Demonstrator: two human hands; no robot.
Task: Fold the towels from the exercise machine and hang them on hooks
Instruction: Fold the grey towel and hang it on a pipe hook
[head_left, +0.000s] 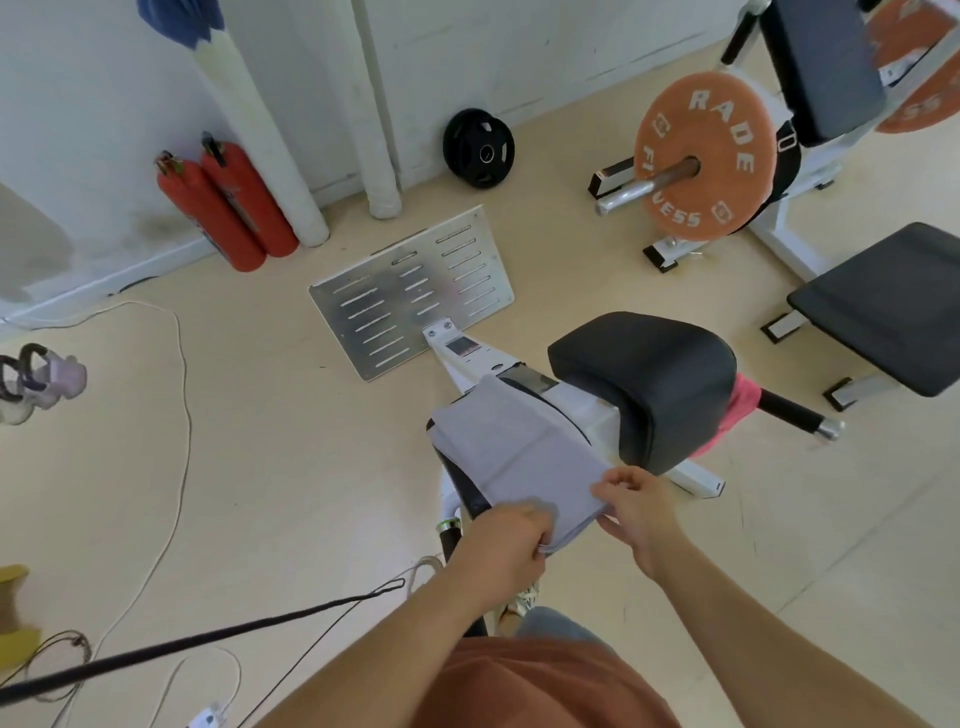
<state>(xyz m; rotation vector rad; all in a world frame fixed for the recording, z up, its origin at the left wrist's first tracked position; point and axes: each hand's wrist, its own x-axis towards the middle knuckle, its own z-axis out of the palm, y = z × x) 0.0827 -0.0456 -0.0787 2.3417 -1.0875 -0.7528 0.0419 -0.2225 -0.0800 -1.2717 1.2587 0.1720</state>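
Observation:
A grey towel (511, 449) lies draped over the white frame of the exercise machine (597, 415), beside its black padded seat (649, 384). My left hand (506, 545) grips the towel's near edge with curled fingers. My right hand (641, 506) pinches the near right corner of the same towel. A pink towel (740, 408) hangs behind the seat, mostly hidden by the pad. No hooks are in sight.
The machine's metal footplate (410, 291) lies on the beige floor ahead. Two red fire extinguishers (223, 208) stand against the wall. An orange weight plate (701, 156) on a bar and a black bench (883, 306) are on the right. Cables (176, 415) trail across the floor on the left.

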